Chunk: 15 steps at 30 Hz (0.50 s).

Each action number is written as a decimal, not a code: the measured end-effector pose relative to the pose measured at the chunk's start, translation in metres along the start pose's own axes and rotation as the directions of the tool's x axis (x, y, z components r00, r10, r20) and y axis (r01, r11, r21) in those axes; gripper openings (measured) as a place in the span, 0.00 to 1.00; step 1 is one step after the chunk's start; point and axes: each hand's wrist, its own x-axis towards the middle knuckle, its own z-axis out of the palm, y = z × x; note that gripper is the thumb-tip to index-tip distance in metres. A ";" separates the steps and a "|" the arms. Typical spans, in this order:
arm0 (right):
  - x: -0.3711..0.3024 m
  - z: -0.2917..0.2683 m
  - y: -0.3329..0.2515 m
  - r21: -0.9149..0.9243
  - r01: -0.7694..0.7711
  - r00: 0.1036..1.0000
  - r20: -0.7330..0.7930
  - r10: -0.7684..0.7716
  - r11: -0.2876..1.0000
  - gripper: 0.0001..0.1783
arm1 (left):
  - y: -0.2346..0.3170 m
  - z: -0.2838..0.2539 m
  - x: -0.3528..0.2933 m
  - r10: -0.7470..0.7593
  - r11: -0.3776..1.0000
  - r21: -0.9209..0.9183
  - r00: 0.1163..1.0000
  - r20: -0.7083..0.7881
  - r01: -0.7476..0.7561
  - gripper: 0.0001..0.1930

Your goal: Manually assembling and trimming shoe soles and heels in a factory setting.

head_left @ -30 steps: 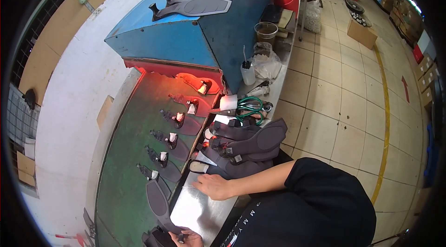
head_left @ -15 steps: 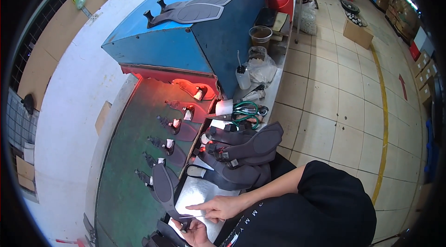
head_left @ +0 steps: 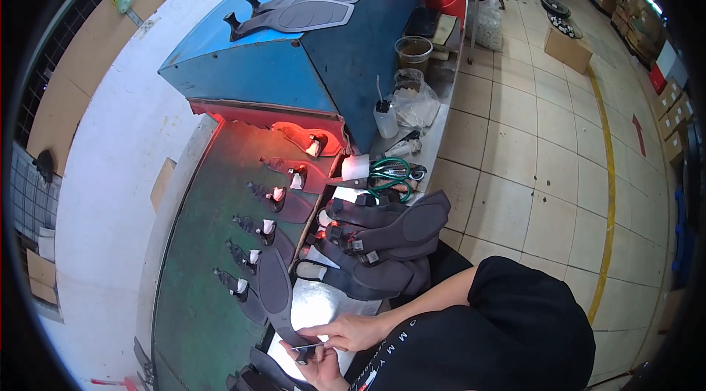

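My left hand [head_left: 325, 372] is closed around the heel end of a dark grey heeled shoe sole [head_left: 274, 286], low in the view. The sole's broad toe part points away from me, over the green belt's edge. From the right comes my right hand [head_left: 351, 333], its index finger laid against the sole near the heel. A thin, pale stick-like tool [head_left: 304, 347] runs from its curled fingers across the heel end. A pile of dark heeled shoes [head_left: 397, 233] lies just beyond my right hand, on a shiny metal surface [head_left: 316, 306].
On the green belt [head_left: 195, 266], several soles stand in a row toward a red-lit opening in a blue machine [head_left: 246, 71]. Two more soles [head_left: 312, 14] lie on its top. Green-handled scissors [head_left: 386, 179], a bottle [head_left: 384, 120] and a cup [head_left: 413, 52] stand along the bench.
My left hand and the sole have shifted slightly right. My right index finger now rests closer against the sole, and the thin tool sits slightly lower.
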 end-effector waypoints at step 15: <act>0.012 -0.005 -0.009 0.498 -0.425 0.894 0.363 0.263 0.756 0.37 | -0.012 0.035 -0.008 0.357 0.730 0.554 0.915 0.189 -0.400 0.26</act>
